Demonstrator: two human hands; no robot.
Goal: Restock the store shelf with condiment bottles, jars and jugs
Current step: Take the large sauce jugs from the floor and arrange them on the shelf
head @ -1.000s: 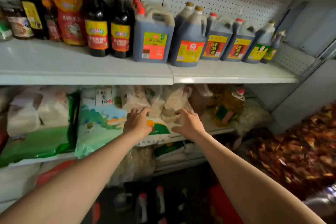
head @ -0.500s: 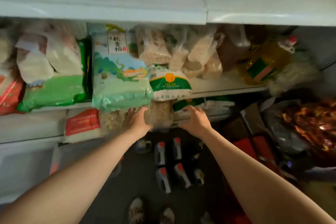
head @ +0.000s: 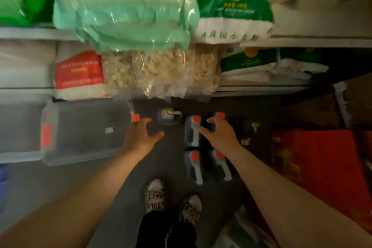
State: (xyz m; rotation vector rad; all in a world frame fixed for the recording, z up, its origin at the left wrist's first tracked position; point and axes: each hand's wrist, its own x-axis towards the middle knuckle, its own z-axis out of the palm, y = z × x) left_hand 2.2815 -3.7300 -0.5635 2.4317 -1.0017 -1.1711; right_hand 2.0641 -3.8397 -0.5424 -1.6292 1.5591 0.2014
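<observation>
Jugs with red caps are seen standing on the dark floor (head: pixel 112 197) below the shelf, grouped in two rows; the near left jug (head: pixel 194 167) and the near right jug (head: pixel 222 165) stand side by side, and behind them the far left jug (head: pixel 193 131) is partly covered by the right hand, while only the red cap of a fourth jug (head: pixel 221 115) is shown past the fingers. From the left, a clear plastic storage bin (head: pixel 84 131) with red-orange latches is seen on the floor, under a red-and-white bag (head: pixel 79 74) on the lowest shelf. The left hand (head: pixel 141 137) is held just beside the bin's right end, fingers spread and lightly bent, with nothing gripped. A round-topped bottle (head: pixel 170 117) is seen on the floor between the two hands. The right hand (head: pixel 220 133) is spread wide above the far jugs, nothing held; whether it touches them cannot be told. Above, a pale green bag (head: pixel 124 6), clear bags of pale dried goods (head: pixel 161 70) and a white-and-green sack (head: pixel 233 6) are stacked on the shelves (head: pixel 322 41). Leopard-print slippers (head: pixel 156 195) are seen near the bottom, and red packaging (head: pixel 322 167) lies at the right.
</observation>
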